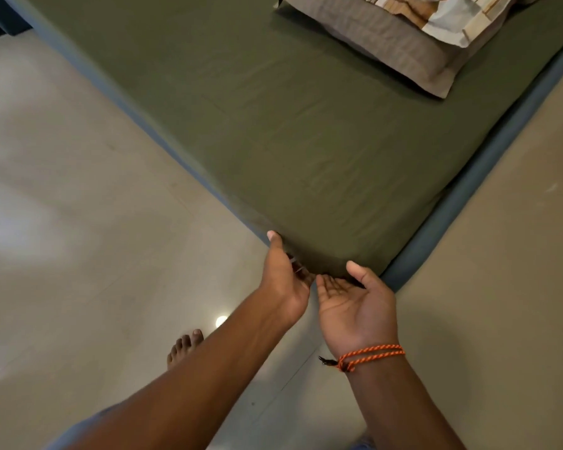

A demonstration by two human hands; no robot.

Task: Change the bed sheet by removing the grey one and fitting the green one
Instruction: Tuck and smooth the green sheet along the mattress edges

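- The two forearms come up from the bottom of the view; the right one wears an orange braided wrist thread [371, 354].
- Right hand [355, 303]: palm up at the near corner of the mattress, thumb raised beside the cloth, fingers loosely spread and slid toward the underside of that corner. It pinches nothing I can see.
- Left hand [285, 277]: on the left face of the same corner, thumb straight along the sheet's edge. Its fingers go behind the corner, so I cannot tell whether they grip cloth or only press it.
- Green sheet [306, 134]: spread over the whole mattress top, lightly creased, and pulled down over the near corner.
- Step in hand, as I judge it: tucking this corner. The fitting looks nearly done.
- Next move likely calls for lifting the corner a little and pushing the loose hem underneath, then smoothing the creases away from the corner.
- Blue bed base [468, 190]: shows as a band along the right side from the corner, and along the left edge too. The mattress sits tight on it, which may hinder the tuck.
- Pillow [381, 40]: far from the corner, at the head end, with a patterned cushion or cloth [442, 14] on it.
- A bare foot [184, 347] stands on the tiled floor [78, 254], near-left of the corner.
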